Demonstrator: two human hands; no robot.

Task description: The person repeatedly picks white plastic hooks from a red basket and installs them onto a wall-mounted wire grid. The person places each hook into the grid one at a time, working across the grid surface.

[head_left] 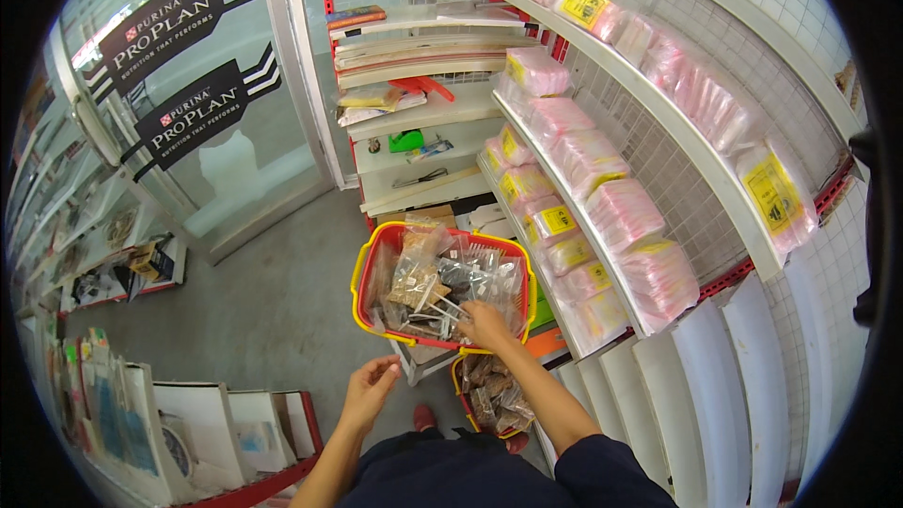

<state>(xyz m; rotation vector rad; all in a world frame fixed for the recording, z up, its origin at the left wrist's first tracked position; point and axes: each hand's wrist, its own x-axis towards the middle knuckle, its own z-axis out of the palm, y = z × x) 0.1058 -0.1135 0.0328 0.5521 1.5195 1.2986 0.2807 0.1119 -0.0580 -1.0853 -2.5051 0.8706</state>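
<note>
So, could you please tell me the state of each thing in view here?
Upper basket: full of clear packets, raised on a stand.
Lower basket: part-filled with packets, lower down.
Right hand: reaching into the upper basket, on the packets.
Left hand: empty, fingers loosely curled.
Shelves: stocked with pink packets.

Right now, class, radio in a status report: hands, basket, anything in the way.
Right hand down in the red basket, on the clear packets. Left hand open, free, holding nothing. Second basket sits below. Nothing blocking.

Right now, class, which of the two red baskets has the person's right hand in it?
The upper red basket: the right hand reaches into its packets. The lower basket sits untouched beneath.
</note>
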